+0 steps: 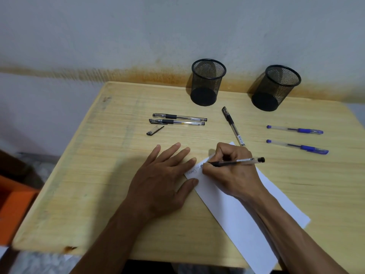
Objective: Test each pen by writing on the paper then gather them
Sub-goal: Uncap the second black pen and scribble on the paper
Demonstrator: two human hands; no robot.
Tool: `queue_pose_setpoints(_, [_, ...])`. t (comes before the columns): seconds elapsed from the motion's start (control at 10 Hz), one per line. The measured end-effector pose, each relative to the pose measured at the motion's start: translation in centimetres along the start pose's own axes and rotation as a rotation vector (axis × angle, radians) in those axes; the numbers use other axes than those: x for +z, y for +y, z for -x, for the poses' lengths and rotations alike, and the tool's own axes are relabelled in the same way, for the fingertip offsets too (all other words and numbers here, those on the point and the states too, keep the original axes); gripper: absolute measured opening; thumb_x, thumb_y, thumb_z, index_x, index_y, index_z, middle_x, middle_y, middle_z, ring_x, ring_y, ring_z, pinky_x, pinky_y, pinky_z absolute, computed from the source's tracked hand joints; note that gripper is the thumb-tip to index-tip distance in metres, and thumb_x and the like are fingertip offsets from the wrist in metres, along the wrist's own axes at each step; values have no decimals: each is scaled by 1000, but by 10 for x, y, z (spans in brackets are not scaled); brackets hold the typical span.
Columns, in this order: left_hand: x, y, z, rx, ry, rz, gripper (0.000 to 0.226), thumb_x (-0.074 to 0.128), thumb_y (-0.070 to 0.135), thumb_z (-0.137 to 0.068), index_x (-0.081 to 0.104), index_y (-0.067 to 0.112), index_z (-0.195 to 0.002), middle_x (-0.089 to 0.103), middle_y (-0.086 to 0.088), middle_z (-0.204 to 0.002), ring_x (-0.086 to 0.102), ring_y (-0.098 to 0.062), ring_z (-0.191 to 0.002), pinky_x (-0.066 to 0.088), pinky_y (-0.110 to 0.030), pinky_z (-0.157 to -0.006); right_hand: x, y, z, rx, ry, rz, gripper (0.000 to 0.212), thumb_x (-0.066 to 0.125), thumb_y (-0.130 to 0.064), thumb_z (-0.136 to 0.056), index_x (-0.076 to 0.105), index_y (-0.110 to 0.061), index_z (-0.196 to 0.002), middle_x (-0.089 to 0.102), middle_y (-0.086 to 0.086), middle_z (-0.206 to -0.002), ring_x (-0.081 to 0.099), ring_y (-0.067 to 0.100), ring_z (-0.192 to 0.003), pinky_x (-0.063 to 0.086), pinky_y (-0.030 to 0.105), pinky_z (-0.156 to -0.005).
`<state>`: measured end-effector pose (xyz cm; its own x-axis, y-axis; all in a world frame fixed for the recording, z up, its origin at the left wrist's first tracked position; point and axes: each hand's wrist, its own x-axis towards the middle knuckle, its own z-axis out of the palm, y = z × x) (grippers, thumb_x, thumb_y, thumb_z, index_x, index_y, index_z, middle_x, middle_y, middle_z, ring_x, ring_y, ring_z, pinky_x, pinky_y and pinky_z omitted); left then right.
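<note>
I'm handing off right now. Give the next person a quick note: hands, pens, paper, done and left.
Right hand holds an uncapped black pen, tip on the paper, writing.
Left hand lies flat, fingertips on the paper's edge.
Its cap seems to lie by two black pens; a third black pen lies mid-table; two blue pens on the right.
Both mesh cups look empty.
Left: finish testing, recap, gather.

The left hand point(162, 180) lies flat with fingers spread, while the right hand point(235, 171) curls in a writing grip.
</note>
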<state>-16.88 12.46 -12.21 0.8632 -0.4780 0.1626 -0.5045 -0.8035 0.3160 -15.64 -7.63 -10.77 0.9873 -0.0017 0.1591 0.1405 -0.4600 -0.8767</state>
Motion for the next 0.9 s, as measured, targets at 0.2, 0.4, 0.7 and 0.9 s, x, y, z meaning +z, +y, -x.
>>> queue_pose_setpoints(0.2, [-1,1,0,-5,4,12,59,37,58,-91,57,28,-137,46,4,-152,31,-16,-147,25,-53,-118,0,1,0,6,6,-19,23,71,-5,-63,52,-13,-53,52,-12,-51,46,4,-49,35,21,-49])
queue_pose_setpoints(0.4, [0,1,0,-5,-2,12,58,37,59,-91,56,29,-137,44,5,-153,28,-15,-147,24,-52,-118,0,1,1,9,-3,-30,24,73,6,-66,55,-6,-56,56,3,-56,46,4,-50,35,20,-48])
queue_pose_setpoints(0.7, [0,1,0,-9,0,21,58,37,59,-91,57,29,-137,44,6,-153,28,-14,-147,23,-52,-119,-1,1,1,28,15,-25,32,73,6,-66,51,-14,-53,52,-12,-51,44,3,-48,33,15,-48])
queue_pose_setpoints(0.9, [-1,1,0,-10,-1,26,60,37,60,-90,56,29,-138,44,5,-153,28,-14,-147,23,-52,-119,-2,1,2,38,16,-43,33,75,6,-66,51,-13,-53,53,-8,-52,45,5,-49,35,20,-50])
